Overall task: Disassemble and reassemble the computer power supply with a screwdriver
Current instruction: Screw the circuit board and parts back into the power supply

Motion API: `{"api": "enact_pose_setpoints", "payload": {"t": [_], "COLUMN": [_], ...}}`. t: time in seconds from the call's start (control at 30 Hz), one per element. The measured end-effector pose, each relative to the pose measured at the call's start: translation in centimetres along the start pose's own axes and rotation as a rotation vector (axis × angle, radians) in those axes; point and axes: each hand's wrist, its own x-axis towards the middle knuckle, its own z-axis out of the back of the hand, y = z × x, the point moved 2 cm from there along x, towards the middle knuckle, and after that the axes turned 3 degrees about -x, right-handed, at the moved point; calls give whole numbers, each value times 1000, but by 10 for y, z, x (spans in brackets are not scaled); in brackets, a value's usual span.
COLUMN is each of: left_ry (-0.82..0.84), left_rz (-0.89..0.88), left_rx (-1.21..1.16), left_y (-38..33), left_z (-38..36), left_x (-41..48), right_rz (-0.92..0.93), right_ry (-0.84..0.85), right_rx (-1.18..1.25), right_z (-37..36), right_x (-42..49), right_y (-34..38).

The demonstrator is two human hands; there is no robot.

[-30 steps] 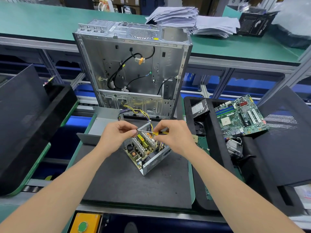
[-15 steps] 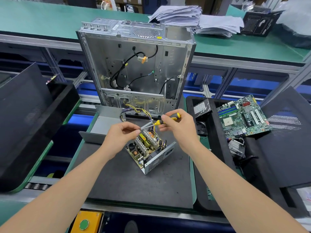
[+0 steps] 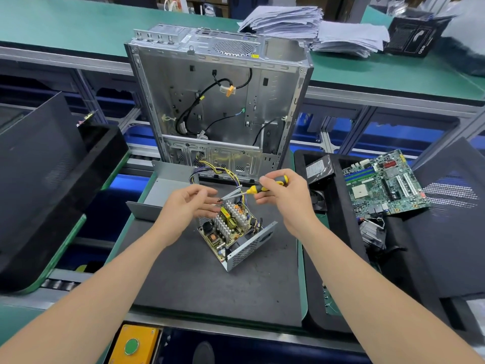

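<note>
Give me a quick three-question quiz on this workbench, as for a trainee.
1. True or false: the right hand holds the screwdriver.
2. The power supply has its circuit board: A) covered, B) exposed, C) missing.
3. Fill in: the motherboard lies on the person's ____ side.
Key: 1 true; 2 B; 3 right.

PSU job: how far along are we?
Done: power supply is out of the case, cover off beside it, board exposed. In hand: right hand holds the screwdriver, tip by fingers of the left hand. Left: board not yet out; reassembly.
</note>
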Motion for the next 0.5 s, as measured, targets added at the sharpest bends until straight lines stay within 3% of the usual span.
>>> {"api": "enact_pose_setpoints", "payload": {"t": [0.1,0.17,0.23,0.33,0.5], "left_ry": [-184,-126,5,34,-59], "left_rz": [-101,-135,-89,-101,-43], "left_rx": [504,825,994,1139,1080], "left_y": [2,3,9,13,16], "left_z": [7,7,4,0,-3], "left_x": [4,7,11,13,16], "right_rz": [-4,-7,-4,16,70], "right_ry": [-12,-21,-29,-21,53], "right_rx": [-16,-35,-60,-114,-293], "right_z": [3,6,9,14,19], "right_x": [3,4,5,6,4], "right_y": [-1,-2,-2,-2,7]}}
